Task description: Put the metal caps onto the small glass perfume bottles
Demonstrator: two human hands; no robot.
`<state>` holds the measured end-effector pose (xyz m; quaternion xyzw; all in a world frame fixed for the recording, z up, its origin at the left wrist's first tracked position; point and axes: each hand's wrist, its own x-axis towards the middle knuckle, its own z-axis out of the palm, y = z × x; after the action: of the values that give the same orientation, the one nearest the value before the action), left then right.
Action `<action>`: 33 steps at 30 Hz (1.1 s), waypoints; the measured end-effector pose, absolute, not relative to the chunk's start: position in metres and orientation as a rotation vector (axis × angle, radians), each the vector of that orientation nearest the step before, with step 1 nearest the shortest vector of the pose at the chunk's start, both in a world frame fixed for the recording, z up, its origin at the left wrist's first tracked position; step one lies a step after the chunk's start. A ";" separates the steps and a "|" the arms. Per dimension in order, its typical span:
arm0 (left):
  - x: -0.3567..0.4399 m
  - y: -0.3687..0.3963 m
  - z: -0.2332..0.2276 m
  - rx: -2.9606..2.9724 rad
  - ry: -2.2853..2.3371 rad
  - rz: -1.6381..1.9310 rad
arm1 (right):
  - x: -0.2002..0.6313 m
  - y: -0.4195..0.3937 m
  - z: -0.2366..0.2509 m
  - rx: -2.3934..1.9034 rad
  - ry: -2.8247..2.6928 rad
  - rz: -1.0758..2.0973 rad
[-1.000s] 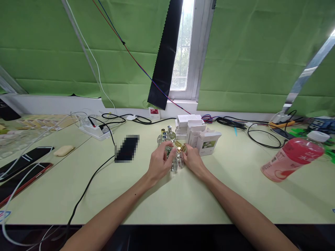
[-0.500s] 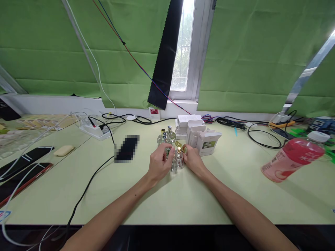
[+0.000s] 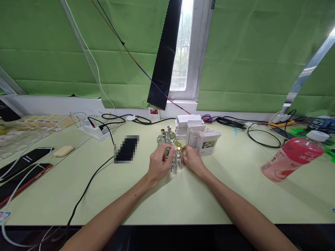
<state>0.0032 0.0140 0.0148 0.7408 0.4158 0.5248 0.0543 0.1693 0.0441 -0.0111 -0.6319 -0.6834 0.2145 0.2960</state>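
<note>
1. Holding position at mid-table: left hand (image 3: 159,163) and right hand (image 3: 192,161) flank a small clear glass bottle (image 3: 177,163) with a gold cap, standing upright on the pale green table (image 3: 183,198).
2. Left hand: fingers curled, thumb and fingertips close against the bottle's left side; it looks like a light grip on the glass, though the contact itself is partly hidden by the fingers.
3. Right hand: fingers bent and nearly closed, tips at the bottle's upper right by the gold cap. Whether it pinches the cap or only touches it, I cannot tell.
4. Key relation: bottle sits directly between the two hands, dead ahead of the person, long axis vertical. Both hands are about equally near; the right is nearer the cap, the left nearer the body.
5. Just behind the bottle: a cluster of other glass bottles (image 3: 165,138), very close, leaving little room on the far side.
6. Behind and to the right: a stack of small white boxes (image 3: 199,134), just beside the right hand's fingertips.
7. Well apart: pink bottle (image 3: 293,157) lying on its side at far right; power strip (image 3: 92,131) and black cable (image 3: 89,184) at left; two phones (image 3: 24,167) near the left edge.
</note>
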 end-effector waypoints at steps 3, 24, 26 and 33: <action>0.003 0.014 0.015 2.252 1.261 1.598 | 0.169 0.044 -0.011 -1.639 -1.781 0.592; 0.004 0.013 0.017 2.250 1.282 1.580 | 0.163 0.042 -0.003 -1.271 -1.451 0.777; 0.004 0.013 0.017 2.251 1.278 1.574 | 0.162 0.041 -0.001 -1.218 -1.435 0.790; 0.004 0.012 0.019 2.244 1.277 1.541 | 0.162 0.040 -0.001 -1.148 -1.404 0.761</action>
<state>0.0044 0.0120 0.0185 0.7447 0.4237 0.5114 0.0672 0.1622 0.0397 -0.0010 -0.4859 -0.5943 0.3220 0.5541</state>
